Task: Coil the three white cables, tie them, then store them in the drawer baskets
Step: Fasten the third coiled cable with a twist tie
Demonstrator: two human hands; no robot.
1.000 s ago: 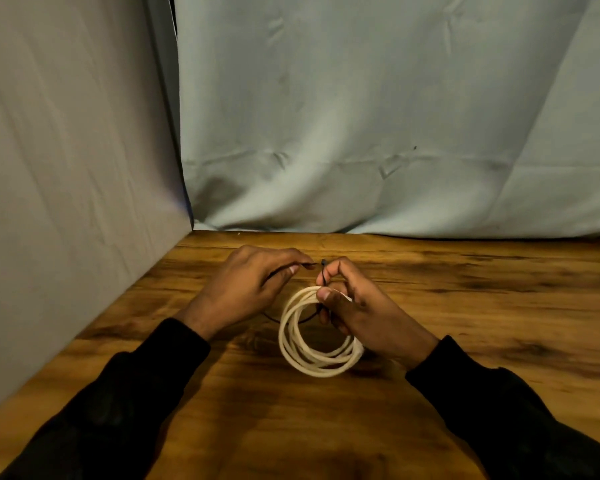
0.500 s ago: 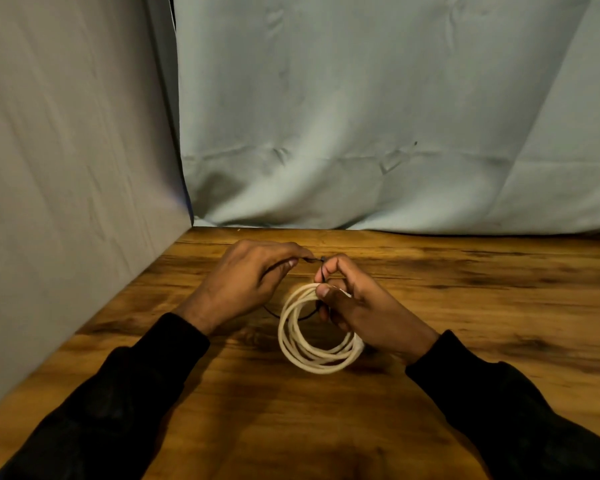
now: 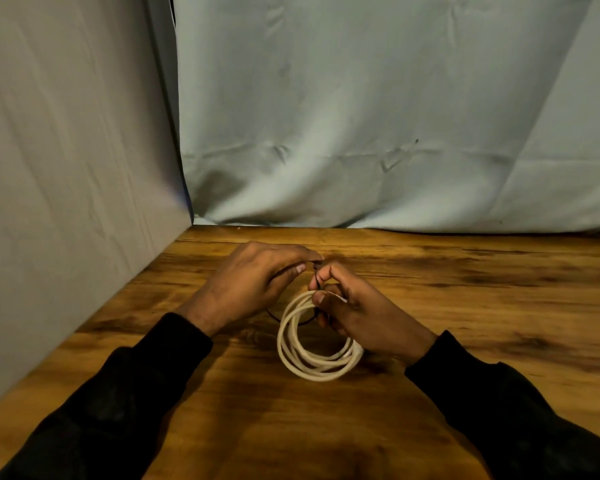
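Frame centre: right hand (image 3: 368, 317) grips white cable coil (image 3: 312, 355) and thin black tie (image 3: 315, 275); left hand (image 3: 253, 285) pinches tie's other end.

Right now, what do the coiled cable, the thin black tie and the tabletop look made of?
White cable: smooth, rubbery plastic jacket, matte off-white; it holds round loops without kinking.
Black tie: very thin and dark, pinched by the left hand and the right hand; wire twist tie or plastic, too fine to tell.
Tabletop: wood grain with dark streaks and a slight sheen; could be laminate or veneer rather than solid wood.
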